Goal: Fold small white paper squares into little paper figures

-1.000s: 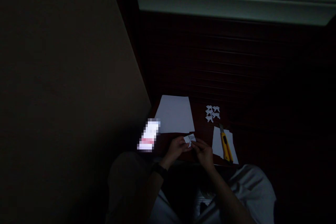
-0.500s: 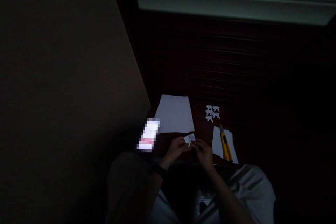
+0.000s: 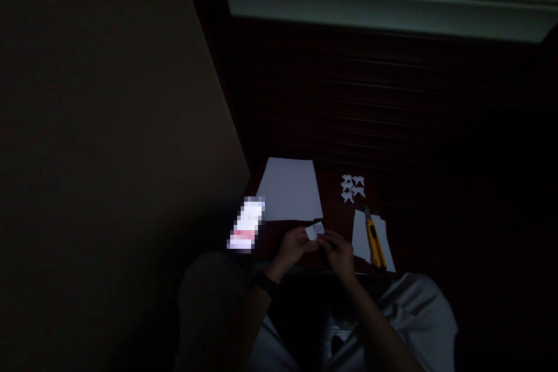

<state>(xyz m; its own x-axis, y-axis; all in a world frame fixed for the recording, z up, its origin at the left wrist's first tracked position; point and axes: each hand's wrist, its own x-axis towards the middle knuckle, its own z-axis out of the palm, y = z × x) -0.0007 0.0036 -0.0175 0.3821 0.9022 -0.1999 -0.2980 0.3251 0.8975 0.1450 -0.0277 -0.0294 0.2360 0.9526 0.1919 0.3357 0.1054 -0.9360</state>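
Folded paper piece (image 3: 314, 231): one, small, white, creased; held between both hands near the front edge of the tabletop (image 3: 333, 195). Taken as dial centre, twelve at the top of the view.

Left hand (image 3: 293, 247): at eight o'clock; fingers drawn together in a narrow grip on the piece's left side. Dark wristband (image 3: 264, 283) on the same arm, between seven and eight.

Right hand (image 3: 340, 253): at four o'clock; fingers bent, thumb and fingertips meeting in a narrow pinch at the piece's lower right edge. Exact finger placement too dim to read.

Large white paper (image 3: 291, 189): at eleven o'clock, flat, near the piece.

Bright screen (image 3: 246, 224): at nine o'clock, pixelated, contents illegible; tilted, its upper end beside the large paper.

Small folded paper figures (image 3: 352, 188): white, clustered close together between one and two o'clock.

Smaller white paper (image 3: 361, 235): at three o'clock, several pieces, edges uneven.

Yellow cutter (image 3: 375, 244): lying across the smaller paper, blade end toward eleven o'clock, handle end toward five.
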